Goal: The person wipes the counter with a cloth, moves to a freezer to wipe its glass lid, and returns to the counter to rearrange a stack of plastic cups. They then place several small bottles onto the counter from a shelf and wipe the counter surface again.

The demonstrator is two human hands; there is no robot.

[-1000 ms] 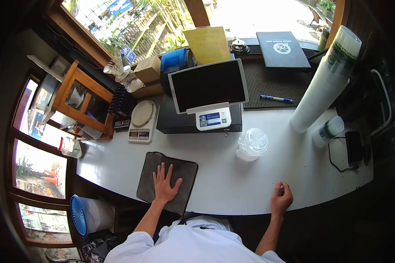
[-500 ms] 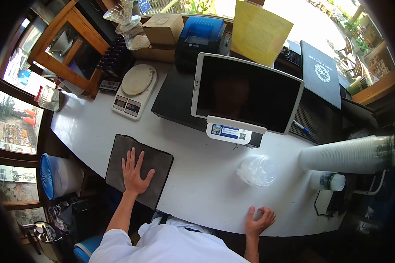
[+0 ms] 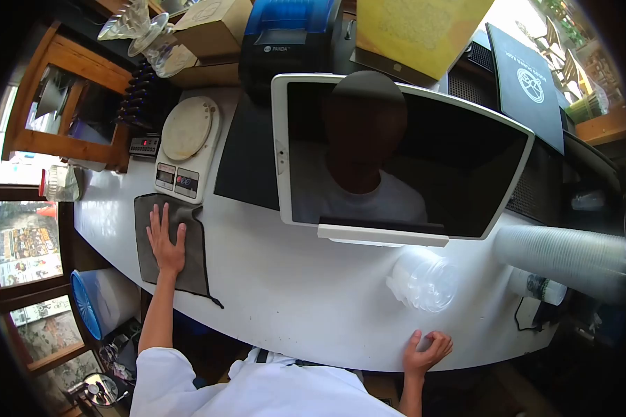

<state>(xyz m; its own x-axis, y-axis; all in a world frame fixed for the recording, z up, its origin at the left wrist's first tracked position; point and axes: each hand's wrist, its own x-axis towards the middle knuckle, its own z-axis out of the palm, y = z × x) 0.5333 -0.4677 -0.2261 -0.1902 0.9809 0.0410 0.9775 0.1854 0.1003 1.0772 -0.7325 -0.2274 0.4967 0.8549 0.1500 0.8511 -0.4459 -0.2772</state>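
My left hand (image 3: 165, 243) lies flat with spread fingers on a dark grey cloth (image 3: 195, 260) on the white counter (image 3: 285, 278). The cloth's far edge reaches the front of the white kitchen scale (image 3: 186, 149), and a thin dark cord-like end trails from its near right corner. Near the counter's front edge rests my right hand (image 3: 426, 352), fingers loosely curled, thumb apart, holding nothing. Beyond it stand clear plastic cups (image 3: 424, 279), nearest to that hand.
A tablet (image 3: 396, 160) on a stand fills the middle back. At the right lie a long stack of clear cups (image 3: 563, 254) and a smaller stack (image 3: 539, 286). A blue-lidded printer (image 3: 285, 48), yellow box (image 3: 421, 35) and glass jar (image 3: 61, 183) line the back and left.
My left hand and the cloth have slid left and away from me, up to the scale. My right hand stays near the front edge. The view has shifted, with the tablet appearing larger.
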